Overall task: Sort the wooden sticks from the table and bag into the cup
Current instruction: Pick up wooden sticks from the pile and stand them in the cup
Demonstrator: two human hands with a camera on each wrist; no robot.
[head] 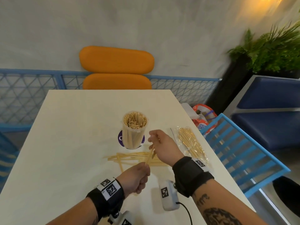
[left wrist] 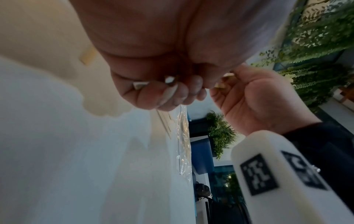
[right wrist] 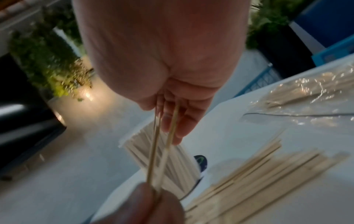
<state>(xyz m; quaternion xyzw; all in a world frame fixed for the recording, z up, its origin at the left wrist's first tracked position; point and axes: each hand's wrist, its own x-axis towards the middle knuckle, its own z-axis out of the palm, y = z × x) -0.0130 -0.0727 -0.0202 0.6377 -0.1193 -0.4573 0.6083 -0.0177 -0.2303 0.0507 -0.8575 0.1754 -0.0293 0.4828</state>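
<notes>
Hands meet above the white tabletop (head: 68,143): the left hand (head: 135,178) and the right hand (head: 162,143) both pinch 2 thin wooden sticks (head: 150,155). More loose pale sticks (head: 129,157) lie beneath, beside the clear stick-filled cup (head: 134,129) and the clear plastic bag (head: 191,143).

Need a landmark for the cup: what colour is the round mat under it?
Purple with white lettering; the round mat under the cup shows best in the head view.
</notes>
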